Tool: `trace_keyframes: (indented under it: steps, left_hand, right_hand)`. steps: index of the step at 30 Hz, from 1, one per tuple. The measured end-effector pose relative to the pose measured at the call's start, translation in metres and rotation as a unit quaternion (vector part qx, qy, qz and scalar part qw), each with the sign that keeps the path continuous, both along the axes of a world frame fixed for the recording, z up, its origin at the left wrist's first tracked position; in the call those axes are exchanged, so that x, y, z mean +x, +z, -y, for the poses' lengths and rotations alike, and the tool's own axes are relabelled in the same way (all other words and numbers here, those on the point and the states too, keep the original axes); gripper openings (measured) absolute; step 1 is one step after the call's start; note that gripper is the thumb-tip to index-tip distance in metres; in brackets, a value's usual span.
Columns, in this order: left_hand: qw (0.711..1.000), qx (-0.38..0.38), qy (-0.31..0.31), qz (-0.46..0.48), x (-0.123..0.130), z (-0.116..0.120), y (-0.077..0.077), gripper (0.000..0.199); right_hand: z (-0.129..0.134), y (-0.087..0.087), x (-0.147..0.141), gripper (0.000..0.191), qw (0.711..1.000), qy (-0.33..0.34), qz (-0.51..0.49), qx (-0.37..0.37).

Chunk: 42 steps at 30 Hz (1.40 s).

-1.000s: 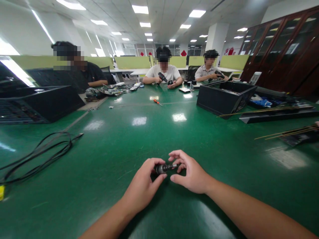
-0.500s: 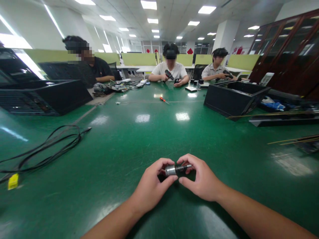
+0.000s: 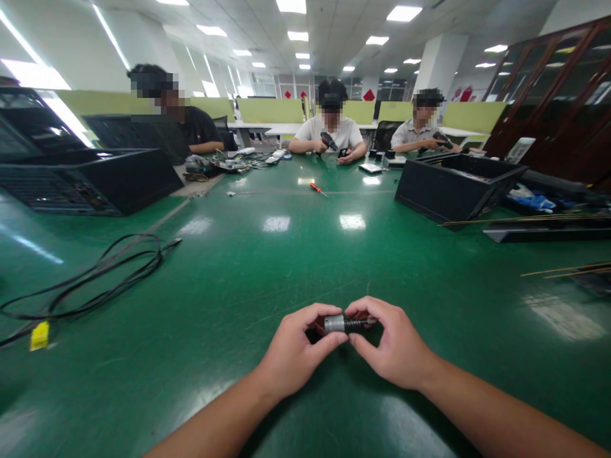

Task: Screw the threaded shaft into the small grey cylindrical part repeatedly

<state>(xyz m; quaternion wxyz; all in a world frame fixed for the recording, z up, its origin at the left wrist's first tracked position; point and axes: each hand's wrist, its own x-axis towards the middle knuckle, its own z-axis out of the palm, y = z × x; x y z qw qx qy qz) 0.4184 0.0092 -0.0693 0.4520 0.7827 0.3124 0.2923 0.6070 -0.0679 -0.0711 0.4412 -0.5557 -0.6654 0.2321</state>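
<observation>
Above the green table, my left hand (image 3: 298, 350) pinches the silver body of a metal cylinder with a dark, spring-like ribbed shaft (image 3: 335, 324) between thumb and fingers. My right hand (image 3: 394, 340) curls round the shaft end, its fingertips close to where the shaft meets the body. The shaft lies roughly level and points right, its thin metal tip inside the curl of the right hand. The far side of the piece and some fingertips are hidden.
Black cables (image 3: 114, 270) with a yellow tag (image 3: 39, 336) lie on the left. An orange screwdriver (image 3: 316, 188) rests further off. Black computer cases (image 3: 443, 194) stand on both sides. Thin brass-coloured rods (image 3: 515, 220) lie at right. Three people sit across the table (image 3: 267, 261), two holding power drills.
The whole view has shifted slightly. Both hands keep their hold on the metal piece, which appears a little further right in the picture, and the shaft's tip looks slightly turned.
</observation>
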Motion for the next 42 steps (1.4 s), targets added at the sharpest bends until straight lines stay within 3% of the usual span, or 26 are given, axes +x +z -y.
trace_keyframes:
  steps: [9,14,32,42]
  left_hand:
    - [1.000,0.003,0.011,0.003,-0.0006,-0.0011,-0.0029,0.027]
    - [1.000,0.013,0.013,0.014,-0.0005,-0.0010,-0.0034,0.027]
    - [0.992,0.122,0.010,0.019,-0.0026,-0.0013,-0.0028,0.024]
    - [0.990,0.141,0.007,0.019,-0.0023,-0.0008,-0.0017,0.025]
  right_hand:
    - [0.0018,0.0007,0.0009,0.027,1.000,0.000,0.013,0.002]
    - [0.0001,0.0004,0.0006,0.017,1.000,0.011,0.006,0.028]
    - [-0.0032,-0.0023,0.0032,0.010,0.999,0.006,0.036,0.026]
    - [-0.0026,0.0000,0.0053,0.012,0.998,0.021,0.043,0.045]
